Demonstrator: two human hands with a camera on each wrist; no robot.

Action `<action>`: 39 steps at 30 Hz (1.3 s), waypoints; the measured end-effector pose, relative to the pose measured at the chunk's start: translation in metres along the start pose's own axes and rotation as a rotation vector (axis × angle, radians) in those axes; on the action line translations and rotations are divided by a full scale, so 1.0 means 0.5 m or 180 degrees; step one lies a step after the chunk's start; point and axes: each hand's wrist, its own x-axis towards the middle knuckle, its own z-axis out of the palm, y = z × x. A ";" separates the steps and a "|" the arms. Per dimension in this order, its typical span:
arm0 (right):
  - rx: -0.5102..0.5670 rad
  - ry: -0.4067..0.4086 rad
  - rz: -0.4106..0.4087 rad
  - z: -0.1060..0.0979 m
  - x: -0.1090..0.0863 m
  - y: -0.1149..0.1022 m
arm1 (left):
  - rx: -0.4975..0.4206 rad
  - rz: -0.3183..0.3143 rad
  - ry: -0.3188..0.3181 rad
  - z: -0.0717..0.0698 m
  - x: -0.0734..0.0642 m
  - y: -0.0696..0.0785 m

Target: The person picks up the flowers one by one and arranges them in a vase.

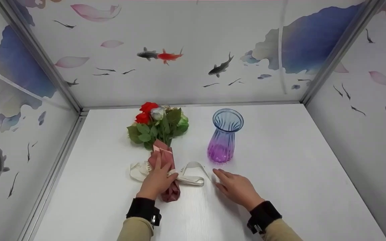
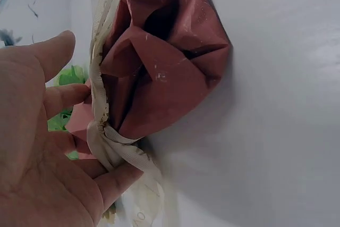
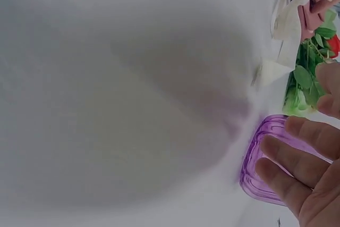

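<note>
A bouquet of artificial-looking red, white and green flowers (image 1: 164, 122) lies on the table, its stems wrapped in dusty-red paper (image 2: 164, 73). Around the wrap runs a cream ribbon (image 1: 191, 180), its loops spreading to both sides. My left hand (image 1: 158, 179) rests on the wrapped stems over the ribbon, fingers touching the paper and thumb standing apart in the left wrist view. My right hand (image 1: 238, 188) hovers low right of the ribbon with fingers extended, holding nothing. Just beyond its fingertips stands a blue-to-purple ribbed glass vase (image 1: 222, 140), upright.
The white table (image 1: 297, 160) is bordered by pale panels (image 1: 193, 80) printed with fish and petals. Metal posts (image 1: 340, 50) stand at the back corners. Both wrists wear black bands (image 1: 264, 216).
</note>
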 end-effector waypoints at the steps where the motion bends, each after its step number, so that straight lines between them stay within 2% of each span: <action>1: 0.0016 -0.0065 -0.0010 0.002 0.001 -0.002 | 0.0006 0.0016 -0.0007 0.002 0.000 0.001; 6: 0.0034 -0.0366 -0.0097 0.010 0.008 -0.013 | -0.0020 0.0141 -0.0034 0.011 0.004 0.011; 14: -0.0020 -0.0462 -0.0273 0.027 0.018 -0.030 | -0.0004 0.0468 -0.0098 0.024 0.007 0.025; 22: -0.0036 -0.0555 -0.0417 0.035 0.029 -0.048 | 0.0191 0.0443 -0.0135 0.032 0.006 0.043; 25: -0.0074 -0.0577 -0.0469 0.040 0.032 -0.053 | 0.0308 0.0508 -0.0119 0.036 0.006 0.050; 33: 0.0051 -0.0791 -0.0354 0.052 0.040 -0.069 | 0.0434 0.0670 -0.0083 0.050 0.010 0.062; 39: 0.0161 -0.0816 -0.0288 0.061 0.039 -0.078 | 0.0475 0.0749 0.0072 0.059 0.010 0.062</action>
